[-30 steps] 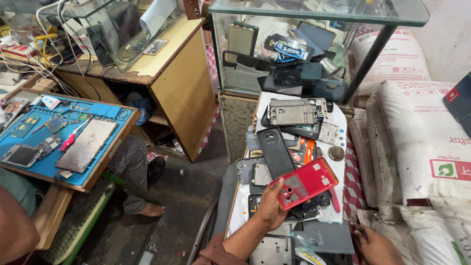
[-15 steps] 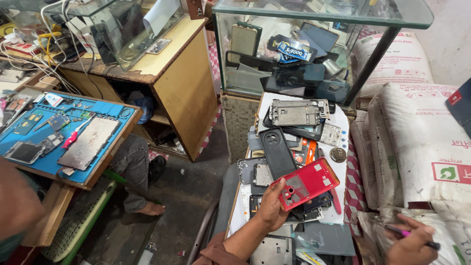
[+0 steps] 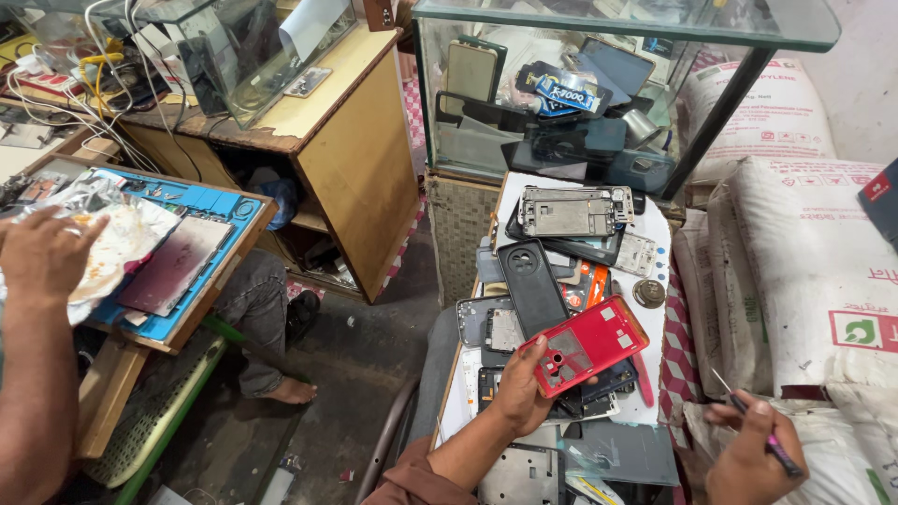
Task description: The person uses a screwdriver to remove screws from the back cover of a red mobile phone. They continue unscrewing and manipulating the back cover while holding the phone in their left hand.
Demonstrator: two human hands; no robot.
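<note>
- The person's left hand [image 3: 524, 385] grips a red phone back cover [image 3: 587, 344] by its lower left corner, fingers closed on its edge, with the inner side facing up and tilted.
- The red cover is held just above a heap of phone parts on a small white desk [image 3: 659, 245], near the heap's lower half.
- The right hand [image 3: 748, 449], at the lower right, is closed around a thin pink-handled tool [image 3: 753, 423] whose metal tip points up and to the left; it is well apart from the red cover.
- In the heap, a black back cover [image 3: 531, 285] with a round camera opening lies just above the red one, and a grey metal phone frame [image 3: 571, 211] lies at the far end.
- A round coin-like disc [image 3: 648, 293] sits near the desk's right edge.
- Behind the desk stands a glass display case [image 3: 599, 84] holding more phones and covers.
- White woven sacks [image 3: 795, 271] are stacked to the right.
- At the left, another person's hand [image 3: 45, 252] rests on crumpled wrapping over a blue work mat [image 3: 201, 201], beside a dark phone screen panel [image 3: 173, 265].
</note>
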